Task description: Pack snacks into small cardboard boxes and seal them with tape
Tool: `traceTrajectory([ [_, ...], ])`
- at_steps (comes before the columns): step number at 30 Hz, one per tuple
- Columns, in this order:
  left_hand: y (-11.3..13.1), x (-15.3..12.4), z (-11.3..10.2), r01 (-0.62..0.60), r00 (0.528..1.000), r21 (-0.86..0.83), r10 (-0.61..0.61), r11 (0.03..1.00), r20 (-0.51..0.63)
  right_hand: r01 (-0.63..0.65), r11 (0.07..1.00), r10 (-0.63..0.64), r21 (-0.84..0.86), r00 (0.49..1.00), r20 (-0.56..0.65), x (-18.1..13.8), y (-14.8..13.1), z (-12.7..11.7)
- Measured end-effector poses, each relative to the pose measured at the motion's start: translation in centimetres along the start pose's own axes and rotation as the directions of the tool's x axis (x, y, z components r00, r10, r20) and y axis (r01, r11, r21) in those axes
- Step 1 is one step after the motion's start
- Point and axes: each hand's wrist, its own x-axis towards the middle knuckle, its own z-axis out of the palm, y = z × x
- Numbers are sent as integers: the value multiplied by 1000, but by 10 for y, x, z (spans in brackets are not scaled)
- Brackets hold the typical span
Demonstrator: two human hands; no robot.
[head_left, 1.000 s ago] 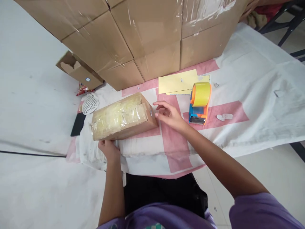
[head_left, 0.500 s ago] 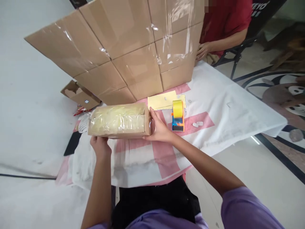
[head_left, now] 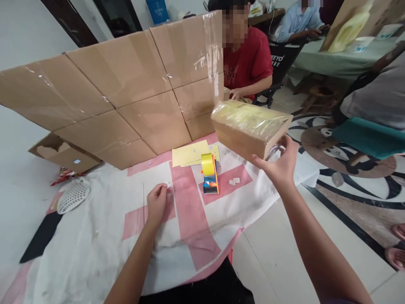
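Observation:
My right hand (head_left: 280, 165) grips a taped brown cardboard box (head_left: 249, 126) from below and holds it up in the air to the right of the table, past its edge. My left hand (head_left: 157, 202) rests on the white and pink cloth (head_left: 104, 236), fingers pinched on a small white scrap (head_left: 166, 184). An orange and blue tape dispenser (head_left: 209, 173) with a yellow roll stands on the cloth between my hands. Yellow paper sheets (head_left: 191, 153) lie just behind it.
A wall of taped cardboard boxes (head_left: 126, 93) stands along the table's far side. An open box (head_left: 61, 153) and a white mesh piece (head_left: 73, 196) lie at the left. A person in a red shirt (head_left: 248, 63) sits behind the boxes; other people sit further right.
My right hand lifted the taped box off the cloth and carried it up to the right. My left hand let go of the box and came down onto the cloth.

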Motion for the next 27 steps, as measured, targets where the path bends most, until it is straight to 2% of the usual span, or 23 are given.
traceTrajectory([
  [3,3,3,9,-45,996,138,33,989,88,-145,988,137,-47,982,-133,29,39,22],
  [6,7,1,10,-43,991,179,19,983,130,-206,975,188,-78,963,-193,57,65,68],
  [10,3,-1,9,-36,991,168,14,985,130,-292,941,269,-173,952,-146,88,74,132],
  [13,0,1,9,-34,990,141,15,989,137,-335,927,333,-171,942,-44,101,72,158],
  [15,-1,3,8,-68,992,119,55,991,113,-342,932,346,-124,938,12,100,72,162],
  [18,-1,4,6,-165,985,114,159,980,59,-307,948,311,-86,949,46,78,75,155],
  [20,-2,1,5,-196,979,154,184,968,91,-273,956,280,-105,958,58,54,76,148],
  [23,0,2,6,-197,973,255,156,947,173,-230,964,242,-131,967,84,24,74,142],
  [25,6,13,11,-210,969,316,152,925,196,-194,970,209,-148,973,94,13,71,140],
  [27,15,37,20,-233,963,379,159,896,217,-177,970,194,-168,976,93,11,68,141],
])
